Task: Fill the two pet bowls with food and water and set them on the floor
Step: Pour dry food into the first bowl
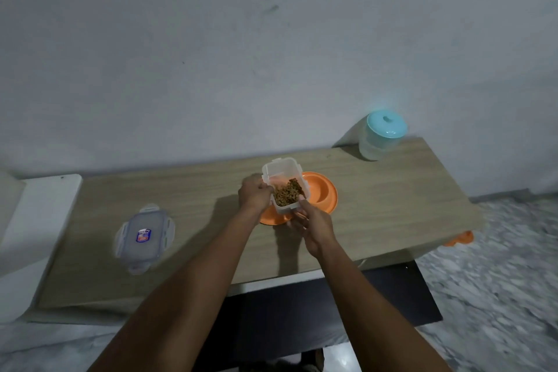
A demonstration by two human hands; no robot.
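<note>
A person stands at a low wooden table [392, 205] set against a pale wall [211, 54]. Both bare forearms reach forward over the tabletop. The left hand [255, 195] grips the left side of a clear plastic food container [285, 187], fingers wrapped against its wall. The right hand [314, 226] grasps the container at its near lower corner, fingers curled under the base. The container is lifted off the table and tilted, its open mouth facing up and toward the viewer; brown dry pet food [288, 192] lies heaped against the lower end inside it. Directly below and behind the container sits an orange pet bowl [323, 193] on the tabletop, partly covered by the container and both hands; what lies in its hollow cannot be told. The container's lid [145, 235], clear with four side clips and a small label, lies flat on the table well to the left. A jar with a light blue lid [382, 136] stands upright at the far right of the table, close to the wall. A second orange object [459, 238] shows past the table's right edge, low near the speckled floor [498, 281]; only a small part is visible.
</note>
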